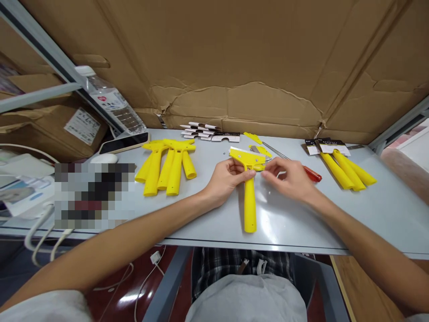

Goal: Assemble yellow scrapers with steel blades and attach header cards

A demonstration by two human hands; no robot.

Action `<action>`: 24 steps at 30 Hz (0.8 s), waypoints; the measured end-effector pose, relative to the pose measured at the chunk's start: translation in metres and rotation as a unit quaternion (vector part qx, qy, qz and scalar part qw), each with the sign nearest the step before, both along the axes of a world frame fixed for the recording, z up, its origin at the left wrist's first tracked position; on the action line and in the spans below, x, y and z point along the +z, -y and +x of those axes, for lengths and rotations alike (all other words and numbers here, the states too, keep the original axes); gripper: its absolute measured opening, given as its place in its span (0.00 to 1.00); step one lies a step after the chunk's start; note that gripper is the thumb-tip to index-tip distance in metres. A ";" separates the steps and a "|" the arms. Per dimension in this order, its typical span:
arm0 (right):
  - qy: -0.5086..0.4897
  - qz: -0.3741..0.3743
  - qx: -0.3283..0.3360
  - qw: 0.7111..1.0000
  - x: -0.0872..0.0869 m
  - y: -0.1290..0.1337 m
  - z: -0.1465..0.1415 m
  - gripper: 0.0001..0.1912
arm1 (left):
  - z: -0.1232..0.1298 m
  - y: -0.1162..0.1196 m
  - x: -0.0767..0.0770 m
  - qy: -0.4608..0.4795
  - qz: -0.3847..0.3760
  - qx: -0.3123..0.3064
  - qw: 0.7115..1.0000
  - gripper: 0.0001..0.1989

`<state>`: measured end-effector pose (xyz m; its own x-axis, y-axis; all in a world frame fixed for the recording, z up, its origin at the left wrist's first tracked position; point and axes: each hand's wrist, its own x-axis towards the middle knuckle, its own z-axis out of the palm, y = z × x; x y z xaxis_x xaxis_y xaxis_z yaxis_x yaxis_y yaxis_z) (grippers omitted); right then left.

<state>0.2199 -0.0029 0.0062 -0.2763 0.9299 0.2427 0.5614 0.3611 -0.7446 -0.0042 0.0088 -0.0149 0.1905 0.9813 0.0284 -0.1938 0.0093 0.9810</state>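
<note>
A yellow scraper (250,201) with a metal blade strip across its head stands out over the middle of the table, its handle toward me. My left hand (228,179) grips it at the neck, thumb across the front. My right hand (286,179) is beside the head's right end, fingers curled into a pinch; whatever they hold is too small to make out. Behind the scraper head lie loose yellow pieces (253,137), partly hidden. A screwdriver with a red handle (312,174) lies behind my right hand, its shaft pointing to the back.
Several yellow scraper handles (174,172) lie at left. Folded cards (209,132) are stacked at the back. Scrapers with black-and-white cards (340,172) lie at right. A phone (125,143), a white mouse (104,159) and a plastic bottle (112,100) are at back left. Cardboard (234,53) stands behind.
</note>
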 end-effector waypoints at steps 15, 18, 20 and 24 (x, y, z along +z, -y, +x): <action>-0.312 -0.336 0.145 0.877 -0.022 0.002 -0.012 0.25 | 0.001 -0.004 -0.002 -0.039 0.012 0.017 0.999 0.28; -0.340 -0.354 0.130 0.861 -0.026 -0.001 -0.013 0.28 | -0.002 -0.009 -0.002 -0.034 -0.006 0.030 0.999 0.28; -0.349 -0.362 0.128 0.855 -0.028 -0.001 -0.013 0.28 | -0.004 -0.012 -0.002 -0.033 -0.005 0.043 0.999 0.27; -0.360 -0.366 0.135 0.847 -0.027 -0.001 -0.012 0.30 | -0.005 -0.018 -0.003 -0.020 -0.027 0.076 0.997 0.23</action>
<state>0.2083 -0.0015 -0.0209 -0.5277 0.8309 -0.1766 -0.1636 -0.3034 -0.9387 -0.0094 0.0265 -0.0174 0.0387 0.9988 -0.0305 -0.1585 0.0362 0.9867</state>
